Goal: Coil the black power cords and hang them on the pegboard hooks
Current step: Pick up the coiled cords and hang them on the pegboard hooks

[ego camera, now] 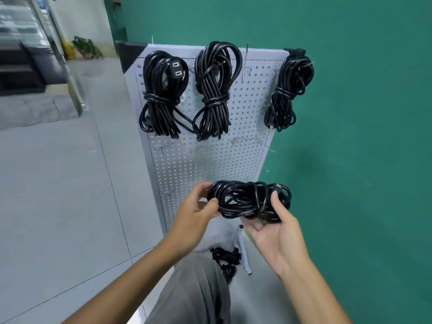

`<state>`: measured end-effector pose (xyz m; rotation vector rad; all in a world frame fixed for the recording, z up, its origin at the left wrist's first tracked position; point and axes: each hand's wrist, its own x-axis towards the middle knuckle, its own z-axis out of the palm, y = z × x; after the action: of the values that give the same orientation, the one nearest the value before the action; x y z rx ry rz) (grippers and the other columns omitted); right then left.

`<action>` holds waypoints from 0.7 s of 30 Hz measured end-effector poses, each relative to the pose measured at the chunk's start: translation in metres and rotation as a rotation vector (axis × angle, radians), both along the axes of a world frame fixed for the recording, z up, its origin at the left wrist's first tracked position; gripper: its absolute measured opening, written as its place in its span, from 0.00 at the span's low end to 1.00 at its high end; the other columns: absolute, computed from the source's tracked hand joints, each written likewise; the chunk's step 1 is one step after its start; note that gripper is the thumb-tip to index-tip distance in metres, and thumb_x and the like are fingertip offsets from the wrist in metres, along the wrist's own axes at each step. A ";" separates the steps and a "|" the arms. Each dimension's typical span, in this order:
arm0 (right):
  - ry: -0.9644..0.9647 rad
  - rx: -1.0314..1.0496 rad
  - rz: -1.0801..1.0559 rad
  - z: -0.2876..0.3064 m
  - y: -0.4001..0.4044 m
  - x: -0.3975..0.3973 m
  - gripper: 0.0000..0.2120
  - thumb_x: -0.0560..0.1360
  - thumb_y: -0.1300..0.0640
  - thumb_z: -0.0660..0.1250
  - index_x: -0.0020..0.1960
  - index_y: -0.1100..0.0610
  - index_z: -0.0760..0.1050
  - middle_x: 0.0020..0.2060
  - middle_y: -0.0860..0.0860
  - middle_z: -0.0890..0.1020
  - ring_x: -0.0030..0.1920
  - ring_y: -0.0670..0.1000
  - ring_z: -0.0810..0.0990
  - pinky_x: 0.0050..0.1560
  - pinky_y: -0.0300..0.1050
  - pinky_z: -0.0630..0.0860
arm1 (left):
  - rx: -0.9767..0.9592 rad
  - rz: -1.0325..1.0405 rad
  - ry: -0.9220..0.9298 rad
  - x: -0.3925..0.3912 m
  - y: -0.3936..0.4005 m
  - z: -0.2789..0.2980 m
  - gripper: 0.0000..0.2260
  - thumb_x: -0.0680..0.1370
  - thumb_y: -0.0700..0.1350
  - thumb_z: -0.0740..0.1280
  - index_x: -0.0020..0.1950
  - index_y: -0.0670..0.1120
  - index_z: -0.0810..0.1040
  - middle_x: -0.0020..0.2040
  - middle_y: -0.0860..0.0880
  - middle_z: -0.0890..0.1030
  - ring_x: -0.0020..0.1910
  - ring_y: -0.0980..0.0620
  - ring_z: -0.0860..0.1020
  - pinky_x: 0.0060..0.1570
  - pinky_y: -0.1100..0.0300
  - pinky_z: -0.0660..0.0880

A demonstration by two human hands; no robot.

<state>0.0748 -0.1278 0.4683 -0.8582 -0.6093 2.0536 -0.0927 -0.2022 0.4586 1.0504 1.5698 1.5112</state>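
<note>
Three coiled cords (214, 90) hang on the pegboard (210, 155), a fourth coil (247, 199) is held before it, left hand (196, 211) pinching one end, right hand (278, 232) cupping the other, and more cord (228, 259) lies on the floor.

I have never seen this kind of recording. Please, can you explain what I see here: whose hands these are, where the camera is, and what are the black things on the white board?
There is one picture only, from a camera worn on a person's head, looking forward and down, so the two arms belong to the wearer. No machine is involved.

The white pegboard stands against a green wall. Three coiled black power cords already hang along its top: the left coil, the middle coil and the right coil. An empty hook sits between the middle and right ones.

The left hand pinches one end of a fourth coil, and the right hand cradles the other end from below. More black cord lies on the floor near the board's foot.
</note>
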 end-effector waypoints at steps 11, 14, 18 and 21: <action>-0.206 -0.094 0.245 -0.073 -0.043 -0.045 0.23 0.72 0.57 0.74 0.65 0.60 0.78 0.58 0.57 0.85 0.56 0.54 0.84 0.60 0.49 0.77 | -0.136 0.104 0.036 -0.079 -0.050 -0.041 0.08 0.85 0.43 0.63 0.63 0.48 0.77 0.58 0.44 0.81 0.52 0.48 0.84 0.55 0.50 0.83; -0.201 -0.114 0.282 -0.093 -0.054 -0.062 0.25 0.74 0.61 0.73 0.70 0.63 0.73 0.60 0.59 0.84 0.61 0.57 0.83 0.63 0.52 0.77 | -0.160 0.182 -0.038 -0.088 -0.063 -0.058 0.08 0.85 0.45 0.64 0.63 0.48 0.78 0.59 0.47 0.82 0.55 0.51 0.84 0.58 0.52 0.81; -0.179 -0.102 0.319 -0.105 -0.061 -0.080 0.22 0.77 0.62 0.71 0.70 0.60 0.73 0.61 0.59 0.84 0.62 0.59 0.83 0.69 0.60 0.75 | -0.126 0.256 -0.027 -0.097 -0.069 -0.063 0.09 0.83 0.45 0.67 0.64 0.52 0.78 0.59 0.54 0.83 0.52 0.56 0.83 0.53 0.61 0.77; -0.211 -0.057 0.330 -0.106 -0.060 -0.093 0.19 0.80 0.61 0.69 0.69 0.59 0.72 0.61 0.59 0.84 0.62 0.58 0.83 0.67 0.59 0.76 | -0.099 0.271 -0.034 -0.108 -0.064 -0.062 0.11 0.82 0.44 0.69 0.64 0.54 0.80 0.58 0.54 0.83 0.52 0.55 0.84 0.53 0.62 0.79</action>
<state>-0.0185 -0.1875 0.3620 -1.0755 -0.8584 2.2992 -0.2009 -0.2661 0.3962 0.7761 1.7998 1.5994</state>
